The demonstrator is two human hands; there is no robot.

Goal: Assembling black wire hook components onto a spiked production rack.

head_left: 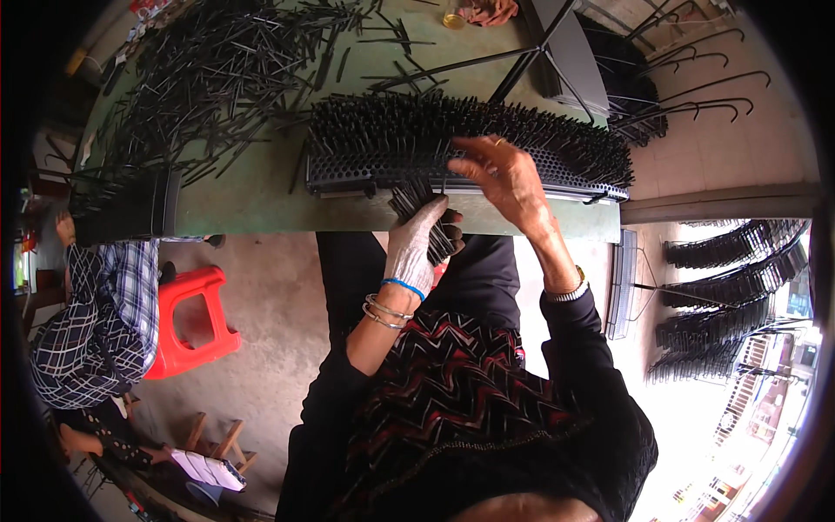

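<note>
My left hand (419,245), in a whitish glove with a blue band at the wrist, is closed around a bundle of thin black sticks (411,202) just off the table's front edge. My bare right hand (509,178) hovers over the front of a long black perforated rack (391,172). Its thumb and forefinger look spread apart, with slight motion blur at the tips, and no stick shows clearly between them. Many short black sticks (417,117) stand packed upright in the rack's holes, while bare holes show along its front strip.
Loose black sticks (235,70) lie heaped on the green table (239,196) at the far left. A thin-legged black metal stand (531,56) is behind the rack. More filled racks (731,270) hang at right. Another person sits at left by a red stool (196,322).
</note>
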